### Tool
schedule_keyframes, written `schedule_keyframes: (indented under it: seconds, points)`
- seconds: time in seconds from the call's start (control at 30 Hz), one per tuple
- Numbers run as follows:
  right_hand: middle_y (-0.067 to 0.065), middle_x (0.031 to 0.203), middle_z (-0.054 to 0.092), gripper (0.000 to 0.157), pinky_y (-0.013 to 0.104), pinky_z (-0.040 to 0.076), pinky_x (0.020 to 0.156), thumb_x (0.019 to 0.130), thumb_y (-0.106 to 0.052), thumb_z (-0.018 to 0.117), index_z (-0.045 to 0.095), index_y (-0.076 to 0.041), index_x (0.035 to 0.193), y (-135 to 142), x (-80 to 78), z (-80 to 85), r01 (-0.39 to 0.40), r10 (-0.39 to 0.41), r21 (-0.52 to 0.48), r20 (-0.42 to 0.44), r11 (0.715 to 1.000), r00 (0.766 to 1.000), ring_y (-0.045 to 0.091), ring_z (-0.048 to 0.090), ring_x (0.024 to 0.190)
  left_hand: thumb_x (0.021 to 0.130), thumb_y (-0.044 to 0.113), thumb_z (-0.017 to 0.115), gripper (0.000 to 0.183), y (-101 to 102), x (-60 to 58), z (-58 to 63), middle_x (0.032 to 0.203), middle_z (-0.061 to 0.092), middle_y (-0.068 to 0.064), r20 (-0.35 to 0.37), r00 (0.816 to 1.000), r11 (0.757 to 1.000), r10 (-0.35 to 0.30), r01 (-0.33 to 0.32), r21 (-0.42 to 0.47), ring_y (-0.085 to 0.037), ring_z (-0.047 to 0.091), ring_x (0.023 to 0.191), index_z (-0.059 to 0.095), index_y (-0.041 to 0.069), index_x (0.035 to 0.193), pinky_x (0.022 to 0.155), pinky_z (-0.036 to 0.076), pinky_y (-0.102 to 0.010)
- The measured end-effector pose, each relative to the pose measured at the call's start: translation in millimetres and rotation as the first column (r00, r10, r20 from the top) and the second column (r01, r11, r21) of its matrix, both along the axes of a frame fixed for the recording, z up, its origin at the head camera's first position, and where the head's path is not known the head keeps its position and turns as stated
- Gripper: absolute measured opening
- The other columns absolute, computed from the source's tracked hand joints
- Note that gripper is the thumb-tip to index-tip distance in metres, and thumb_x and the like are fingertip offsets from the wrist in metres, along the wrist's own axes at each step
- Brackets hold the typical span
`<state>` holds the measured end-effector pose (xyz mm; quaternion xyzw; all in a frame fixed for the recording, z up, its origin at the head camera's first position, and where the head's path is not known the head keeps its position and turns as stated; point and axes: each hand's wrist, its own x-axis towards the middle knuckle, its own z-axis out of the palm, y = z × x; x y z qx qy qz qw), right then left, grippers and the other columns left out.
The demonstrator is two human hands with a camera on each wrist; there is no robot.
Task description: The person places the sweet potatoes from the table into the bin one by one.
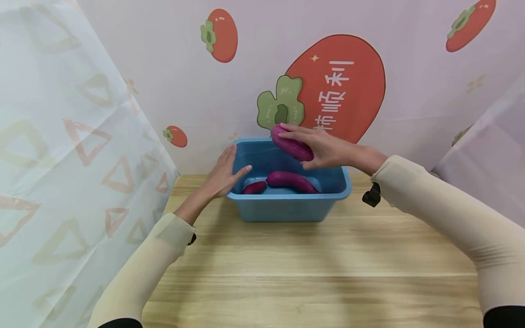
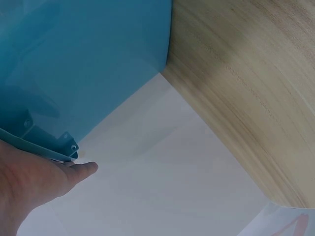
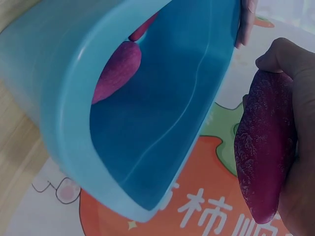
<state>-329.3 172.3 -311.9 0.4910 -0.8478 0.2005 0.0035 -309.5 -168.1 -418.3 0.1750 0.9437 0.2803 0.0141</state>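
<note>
My right hand (image 1: 328,148) grips a purple sweet potato (image 1: 292,145) above the blue plastic basin (image 1: 283,210). Seen from the right wrist, the held sweet potato (image 3: 263,147) has rough, reddish-purple skin and lies between thumb and fingers, outside the rim in that view. My left hand (image 1: 223,175) rests at the basin's left rim, its fingers straight along the side and the thumb over the edge. From the left wrist, the left hand (image 2: 44,177) touches the rim from outside. Inside the basin lie a long curved purple sweet potato (image 1: 291,180) and a smaller one (image 1: 254,187), partly hidden by the front wall.
The basin stands on a light wooden table (image 1: 279,273), near its back edge. Behind it hangs a pale cloth (image 1: 143,54) printed with red persimmons and white characters. Another patterned sheet (image 1: 74,159) hangs along the left side.
</note>
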Motion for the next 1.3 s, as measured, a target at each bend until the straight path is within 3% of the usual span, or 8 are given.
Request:
schedule_keyframes:
  seconds: [0.23, 0.77, 1.07, 1.3]
  points:
    - [0.012, 0.174, 0.025, 0.102, 0.048, 0.063, 0.090, 0.078, -0.013, 0.091, 0.037, -0.012, 0.164, -7.1, -3.4, -4.4, -0.025, 0.025, 0.002, 0.019, 1.000, 0.999, 0.041, 0.047, 0.141, 0.103, 0.072, 0.040, 0.103, 0.0, 0.2, 0.5, 0.179, -0.003, -0.011, -0.001, 1.000, 1.000, 0.000, 0.000, -0.005, -0.031, -0.005, 0.165, -0.004, 0.008, 0.170, 0.131, 0.008, -0.058]
    - [0.013, 0.174, 0.025, 0.104, 0.049, 0.062, 0.093, 0.077, -0.013, 0.092, 0.036, -0.012, 0.165, -9.3, -2.1, -6.6, -0.015, 0.015, -0.003, 0.020, 1.000, 1.000, 0.041, 0.045, 0.143, 0.104, 0.069, 0.040, 0.100, 0.3, 0.4, -0.6, 0.179, -0.003, -0.011, -0.002, 1.000, 1.000, -0.003, 0.003, -0.004, -0.031, -0.005, 0.165, -0.005, 0.009, 0.170, 0.131, 0.008, -0.059]
    - [0.020, 0.173, 0.025, 0.094, 0.060, 0.053, 0.105, 0.085, -0.021, 0.089, 0.038, -0.008, 0.163, -8.3, -1.8, -8.3, 0.051, -0.051, 0.025, -0.004, 0.998, 0.999, 0.041, 0.051, 0.143, 0.104, 0.072, 0.039, 0.102, -1.2, -0.1, -2.0, 0.179, -0.003, -0.012, -0.005, 1.000, 1.000, -0.011, 0.011, -0.009, -0.030, -0.006, 0.165, -0.006, 0.009, 0.170, 0.131, 0.006, -0.057]
    - [0.015, 0.173, 0.027, 0.094, 0.068, 0.043, 0.113, 0.088, -0.034, 0.085, 0.037, -0.012, 0.165, -6.4, 0.2, -7.0, 0.121, -0.120, 0.063, -0.017, 0.991, 0.993, 0.040, 0.040, 0.152, 0.104, 0.071, 0.039, 0.101, -1.4, 0.9, -0.7, 0.179, -0.003, -0.012, -0.009, 1.000, 1.000, -0.007, 0.007, -0.010, -0.030, -0.006, 0.165, -0.005, 0.008, 0.170, 0.132, 0.006, -0.056]
